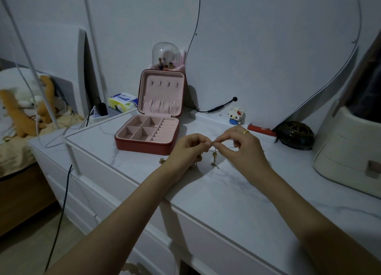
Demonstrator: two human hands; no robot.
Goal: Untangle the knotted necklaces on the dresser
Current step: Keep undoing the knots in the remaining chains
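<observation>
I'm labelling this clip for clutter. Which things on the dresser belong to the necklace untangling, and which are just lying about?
In the job: left hand, right hand, necklaces pinched between them, dresser.

Lying about: open jewellery box, tissue pack, brick figure, red bar, dark openwork ball.

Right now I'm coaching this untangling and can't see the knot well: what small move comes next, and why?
Probably ease the two pinches gently apart. The left hand and right hand both pinch the necklaces at nearly one spot, with a pendant dangling to the dresser; slack would expose the knot.
</observation>
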